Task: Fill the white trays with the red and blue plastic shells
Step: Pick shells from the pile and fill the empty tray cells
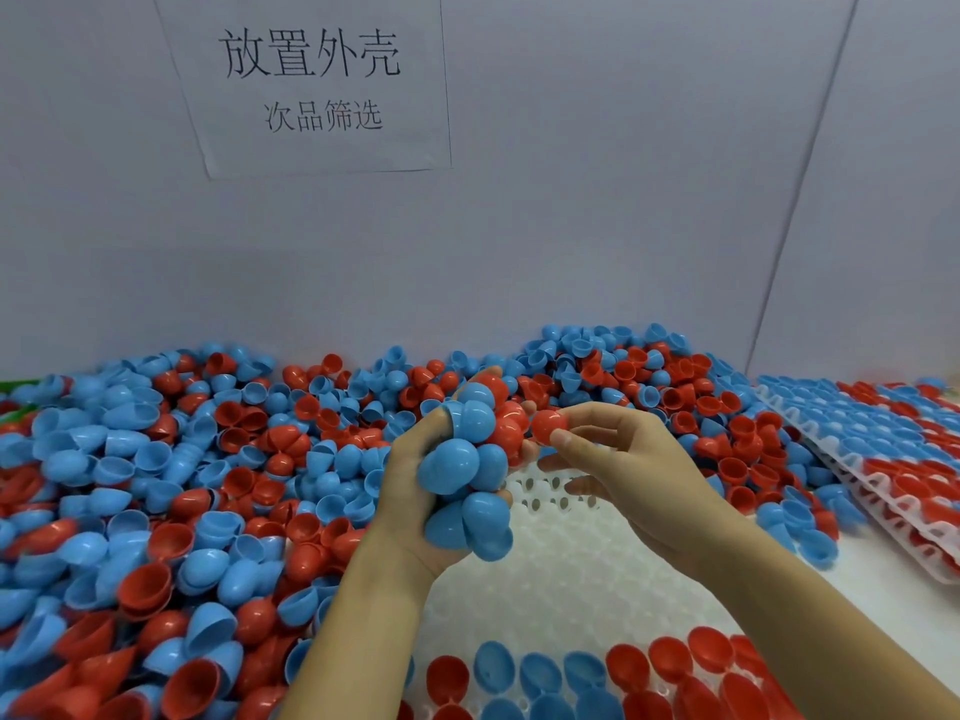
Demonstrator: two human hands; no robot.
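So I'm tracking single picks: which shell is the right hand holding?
The red shell, pinched alone in the right hand grip; the left hand clutches a whole bunch, mostly blue.

Loose shells: red and blue half-spheres heaped from 9 to 12 o'clock.
Near tray: white, dimpled, 6 o'clock; few shells along its near edge.
Filled trays: stacked, 3 o'clock.

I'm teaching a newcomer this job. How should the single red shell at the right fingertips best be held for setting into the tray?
Pinch the red shell across its round dome, thumb on the near side, fingers opposite, as the right hand does. Coming from the right keeps clear of the bunch in the left hand, probably easing placement into the white tray.
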